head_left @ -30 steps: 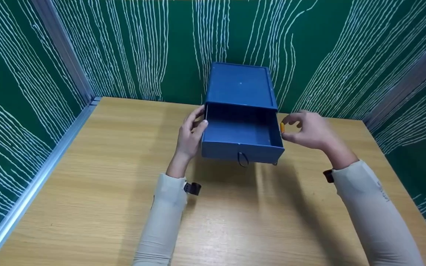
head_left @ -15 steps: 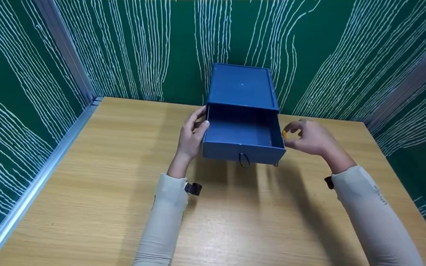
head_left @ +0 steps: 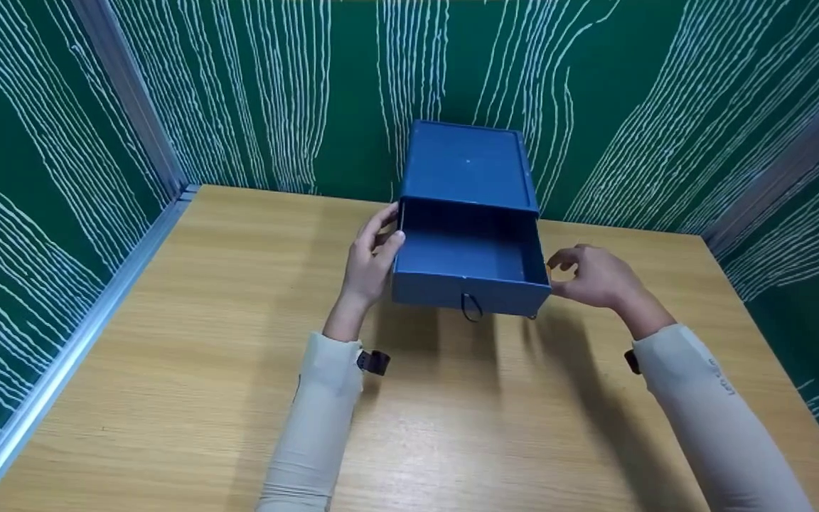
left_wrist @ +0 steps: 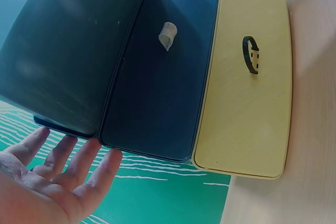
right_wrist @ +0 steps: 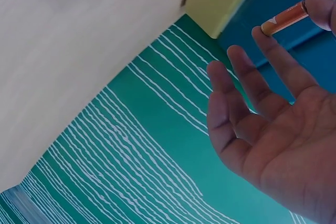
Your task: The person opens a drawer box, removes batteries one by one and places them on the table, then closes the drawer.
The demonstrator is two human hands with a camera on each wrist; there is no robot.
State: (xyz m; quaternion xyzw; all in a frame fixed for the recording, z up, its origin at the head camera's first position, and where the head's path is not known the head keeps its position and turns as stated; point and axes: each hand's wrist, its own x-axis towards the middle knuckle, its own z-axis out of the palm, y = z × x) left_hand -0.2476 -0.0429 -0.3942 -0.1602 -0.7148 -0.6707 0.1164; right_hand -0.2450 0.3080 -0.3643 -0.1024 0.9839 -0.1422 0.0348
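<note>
A blue drawer cabinet [head_left: 468, 167] stands at the back of the table, its top drawer [head_left: 473, 295] pulled out, with no object visible inside. My left hand [head_left: 368, 263] lies along the left side of the cabinet and drawer. In the left wrist view its extended fingers [left_wrist: 86, 163] touch the lower edge. My right hand [head_left: 598, 277] is beside the drawer's right wall. Between thumb and index fingertip it pinches a small orange cylindrical battery [right_wrist: 286, 19]; the other fingers are loosely bent. In the head view most of the battery is hidden.
Below the open drawer are a dark blue drawer front [left_wrist: 157, 87] with a pale loop pull and a yellow front [left_wrist: 241, 108] with a black pull [left_wrist: 249, 55]. Green white-striped panels [head_left: 352, 92] enclose the wooden table [head_left: 182, 355] behind and at the sides.
My right hand, pinching the battery, has moved down and slightly toward me along the drawer's right side. My left hand stays at the left side; the drawer remains pulled out.
</note>
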